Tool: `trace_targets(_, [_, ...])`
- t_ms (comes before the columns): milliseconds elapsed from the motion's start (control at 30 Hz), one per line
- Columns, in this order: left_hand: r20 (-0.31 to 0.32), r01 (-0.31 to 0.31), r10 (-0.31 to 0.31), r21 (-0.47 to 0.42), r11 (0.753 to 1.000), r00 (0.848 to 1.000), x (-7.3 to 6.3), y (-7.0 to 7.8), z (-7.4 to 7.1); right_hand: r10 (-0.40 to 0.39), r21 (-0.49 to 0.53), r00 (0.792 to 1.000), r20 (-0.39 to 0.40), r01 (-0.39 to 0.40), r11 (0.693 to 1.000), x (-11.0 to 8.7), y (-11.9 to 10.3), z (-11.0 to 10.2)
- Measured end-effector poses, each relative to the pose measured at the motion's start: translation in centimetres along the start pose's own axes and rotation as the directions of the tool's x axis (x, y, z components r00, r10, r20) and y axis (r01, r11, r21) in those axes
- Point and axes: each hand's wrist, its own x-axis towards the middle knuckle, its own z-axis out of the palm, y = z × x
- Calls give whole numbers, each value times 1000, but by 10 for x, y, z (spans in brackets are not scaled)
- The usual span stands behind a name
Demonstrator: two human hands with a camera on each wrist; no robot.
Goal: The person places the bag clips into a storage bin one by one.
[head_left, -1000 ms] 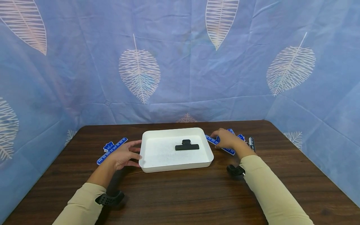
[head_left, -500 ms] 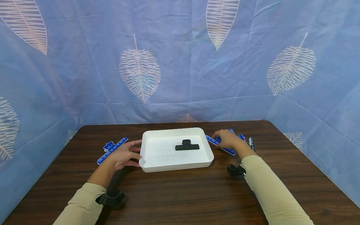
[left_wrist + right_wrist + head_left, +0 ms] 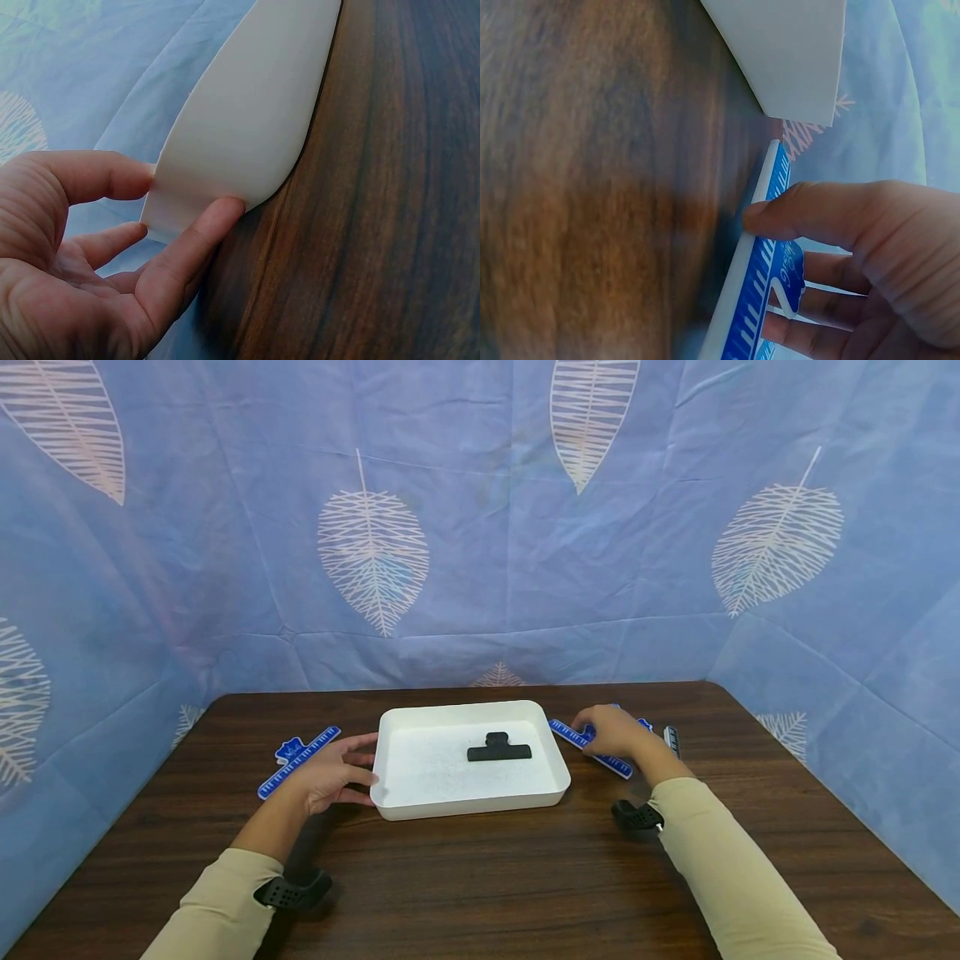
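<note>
My left hand (image 3: pixel 337 772) is at the left end of a white tray (image 3: pixel 472 807), its fingertips against the outer wall. In the left wrist view, thumb and fingers touch that wall (image 3: pixel 232 112) loosely spread. My right hand (image 3: pixel 611 731) pinches a blue clip with a piano-key pattern (image 3: pixel 566 732) just right of the tray. In the right wrist view the thumb lies on the blue clip's edge (image 3: pixel 751 296), fingers behind it. The hand hides part of its lettered handle. A black clip (image 3: pixel 498 752) lies inside the tray, towards the right.
Left of the tray, another blue piano-key clip (image 3: pixel 300 760) lies close to the left hand. Behind the right hand a further blue clip (image 3: pixel 645 724) shows partly, beside a black-and-white clip (image 3: pixel 672 742). The brown table (image 3: pixel 480 885) meets a blue leaf-print cloth (image 3: pixel 465 568) behind.
My right hand has shifted slightly to the right, and the blue clip it pinches has moved a little the same way. The left hand and the tray stay still.
</note>
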Motion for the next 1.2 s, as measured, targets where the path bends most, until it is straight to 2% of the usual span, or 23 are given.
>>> trace_targets(700, [4,0,0,-1,1000,1000,0,0,0,-49,-68,998,-41,46,997,-16,-12,-21])
trace_targets(1200, [5,6,-6,3,1000,1000,1,1,0,-61,-88,998,-32,58,994,-15,-23,-37])
